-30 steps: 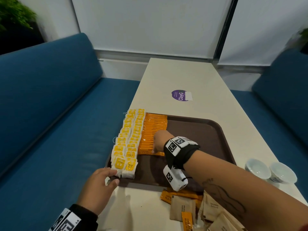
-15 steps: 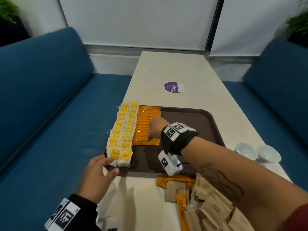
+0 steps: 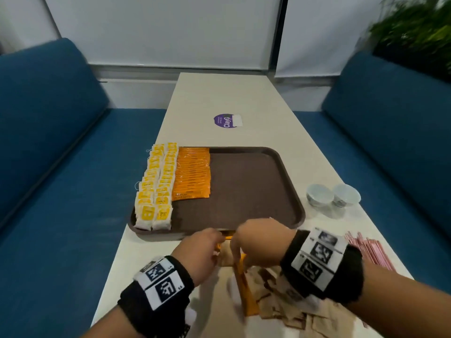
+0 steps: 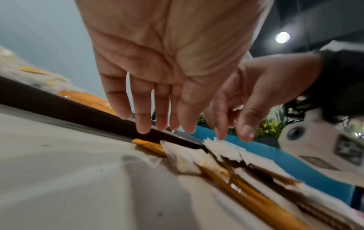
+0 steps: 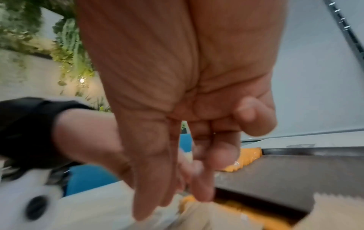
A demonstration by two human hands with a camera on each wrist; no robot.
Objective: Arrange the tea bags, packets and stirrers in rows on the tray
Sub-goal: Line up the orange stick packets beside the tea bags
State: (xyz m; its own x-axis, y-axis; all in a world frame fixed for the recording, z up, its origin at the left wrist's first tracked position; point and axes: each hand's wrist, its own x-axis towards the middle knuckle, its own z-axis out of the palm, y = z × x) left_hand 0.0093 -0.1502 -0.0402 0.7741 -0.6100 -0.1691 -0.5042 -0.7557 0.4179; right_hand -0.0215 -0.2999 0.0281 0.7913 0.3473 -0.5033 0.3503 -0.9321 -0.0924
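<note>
Left of centre on the tray point(image 3: 288, 191), tea bags point(image 3: 156, 189) and orange packets point(image 3: 192, 174) sit in rows; both hands have dropped to the loose packets point(image 3: 273, 291) on the desk point(image 3: 219, 93), left hand point(image 3: 197, 252) fingers point(image 4: 141, 109) relaxed and empty, right hand point(image 3: 258, 242) fingers point(image 5: 204, 179) reaching an orange packet, grip unclear, so another row follows.

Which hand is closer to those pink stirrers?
Right. The right hand is over the loose packets, on the same side as the pink stirrers; the left hand sits farther away.
</note>
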